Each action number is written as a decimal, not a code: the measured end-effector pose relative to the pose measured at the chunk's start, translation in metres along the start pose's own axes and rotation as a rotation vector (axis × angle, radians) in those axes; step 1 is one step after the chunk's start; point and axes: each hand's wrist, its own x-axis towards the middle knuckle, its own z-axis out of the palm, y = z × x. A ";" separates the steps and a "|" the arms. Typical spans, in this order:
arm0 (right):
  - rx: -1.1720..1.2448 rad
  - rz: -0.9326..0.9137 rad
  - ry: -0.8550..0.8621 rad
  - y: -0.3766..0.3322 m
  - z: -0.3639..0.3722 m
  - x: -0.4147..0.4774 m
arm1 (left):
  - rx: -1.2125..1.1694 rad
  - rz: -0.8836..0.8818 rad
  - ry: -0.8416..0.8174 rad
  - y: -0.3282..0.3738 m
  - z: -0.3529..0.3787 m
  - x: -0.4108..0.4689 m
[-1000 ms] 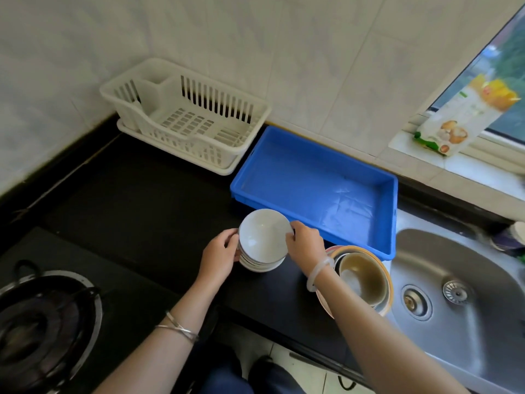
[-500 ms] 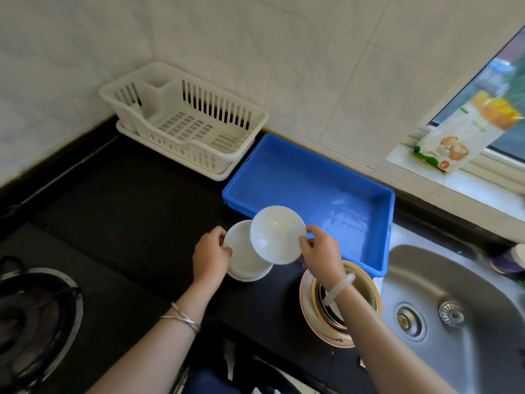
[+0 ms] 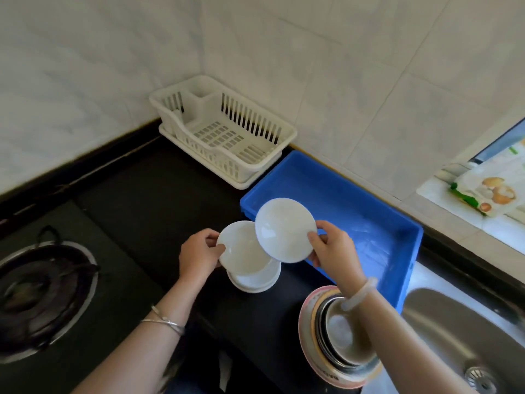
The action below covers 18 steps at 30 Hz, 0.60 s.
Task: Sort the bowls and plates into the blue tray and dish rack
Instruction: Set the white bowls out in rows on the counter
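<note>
My right hand (image 3: 335,251) holds one small white bowl (image 3: 285,230) by its right rim, tilted and lifted over the near left corner of the blue tray (image 3: 392,223). My left hand (image 3: 199,254) grips the left rim of the top bowl of a white bowl stack (image 3: 250,268) standing on the black counter. The blue tray holds nothing. The white dish rack (image 3: 224,135) in the back corner holds nothing. A second stack of a pink-rimmed plate and nested bowls (image 3: 338,336) sits at the counter's front edge, partly hidden under my right forearm.
A gas burner (image 3: 42,297) lies at the left. The steel sink (image 3: 468,336) is at the lower right beside the tray. A food packet (image 3: 488,191) rests on the window sill. Tiled walls close off the back.
My right hand has lifted the top white bowl off the stack and carried it up and right, toward the blue tray. My left hand stays on the stack's rim.
</note>
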 end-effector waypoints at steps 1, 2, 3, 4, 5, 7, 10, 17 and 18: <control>0.010 -0.024 -0.014 -0.008 0.000 0.004 | -0.052 -0.021 0.005 0.001 -0.007 0.004; 0.029 -0.043 -0.029 -0.018 0.000 0.008 | -0.092 -0.035 0.016 0.002 -0.014 0.008; 0.052 -0.058 -0.045 -0.027 0.002 0.014 | -0.125 -0.041 0.031 0.002 -0.023 0.012; 0.072 -0.072 -0.063 -0.037 0.005 0.019 | -0.158 -0.040 0.045 0.003 -0.032 0.016; 0.084 -0.084 -0.081 -0.046 0.009 0.026 | -0.190 -0.035 0.057 0.003 -0.043 0.022; 0.093 -0.103 -0.117 -0.065 0.022 0.039 | -0.235 -0.036 0.082 0.001 -0.067 0.035; 0.102 -0.104 -0.177 -0.091 0.051 0.062 | -0.304 -0.052 0.140 -0.007 -0.104 0.059; 0.068 -0.026 -0.338 -0.125 0.161 0.128 | -0.462 -0.179 0.314 -0.045 -0.161 0.124; 0.063 -0.011 -0.351 -0.127 0.178 0.137 | -0.482 -0.206 0.336 -0.050 -0.165 0.134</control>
